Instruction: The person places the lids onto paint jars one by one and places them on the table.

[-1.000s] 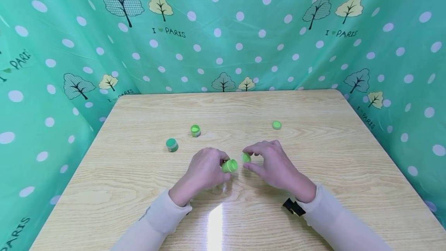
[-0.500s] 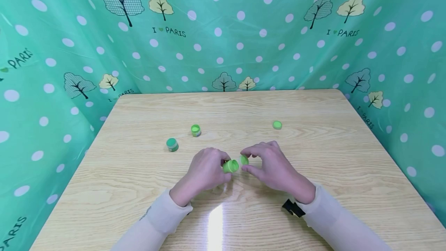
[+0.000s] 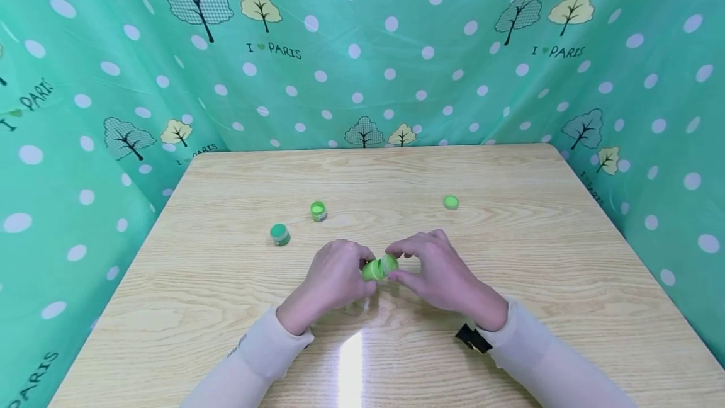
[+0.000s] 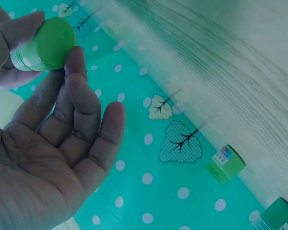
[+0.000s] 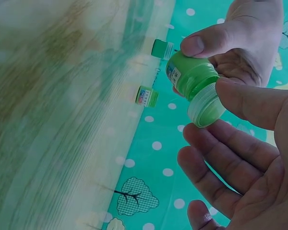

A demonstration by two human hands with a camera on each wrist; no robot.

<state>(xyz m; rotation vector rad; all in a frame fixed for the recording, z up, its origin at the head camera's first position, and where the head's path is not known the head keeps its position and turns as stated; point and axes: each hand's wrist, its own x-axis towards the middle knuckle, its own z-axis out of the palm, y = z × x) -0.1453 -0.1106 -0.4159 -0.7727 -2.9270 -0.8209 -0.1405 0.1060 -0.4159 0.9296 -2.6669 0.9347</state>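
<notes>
Over the middle of the table, my left hand (image 3: 337, 272) grips a small light-green paint jar (image 5: 186, 72) on its side, its mouth toward the right. My right hand (image 3: 433, 269) pinches a clear-rimmed green lid (image 5: 205, 106) between thumb and fingers. In the right wrist view the lid meets the jar's mouth, slightly tilted to it. The left wrist view shows the jar's rounded green base (image 4: 57, 44) between thumb and fingertips; the other fingers are loosely bent. How far the lid is seated cannot be made out.
An open light-green jar (image 3: 318, 211) stands beyond my left hand, with a dark green lidded jar (image 3: 280, 235) nearer and left of it. A loose green lid (image 3: 450, 203) lies beyond my right hand. Dotted curtain (image 3: 362, 80) borders the wooden table (image 3: 226, 307).
My right hand has moved left and brought the lid from a gap away up to the jar's mouth. My left hand has stayed nearly still with the jar.
</notes>
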